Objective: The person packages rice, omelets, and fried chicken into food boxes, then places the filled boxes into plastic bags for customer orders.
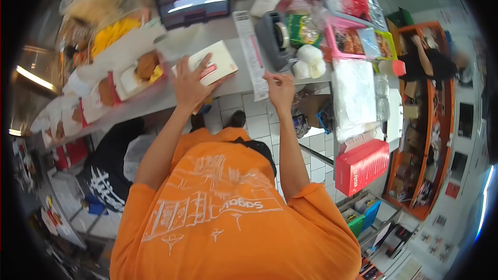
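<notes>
My left hand (196,80) is wrapped round a small white carton (220,63) with a red label, its fingers spread over the top and near side. The carton rests at the front of the metal counter. To the right, my right hand (280,91) is closed, thumb and forefinger pinched together at the right edge of a long printed paper strip (251,52). What the pinch holds, if anything, I cannot tell. Just beyond that hand stands a black tape dispenser (275,41) with a roll in it. White rounded bundles (309,62) lie to its right.
A dark tablet (193,2) stands at the back of the counter (171,46). Open food boxes (132,80) line the left side. Pink baskets (348,41) hold packets on the right, above a stack of clear plastic bags (354,93) and a red box (362,167).
</notes>
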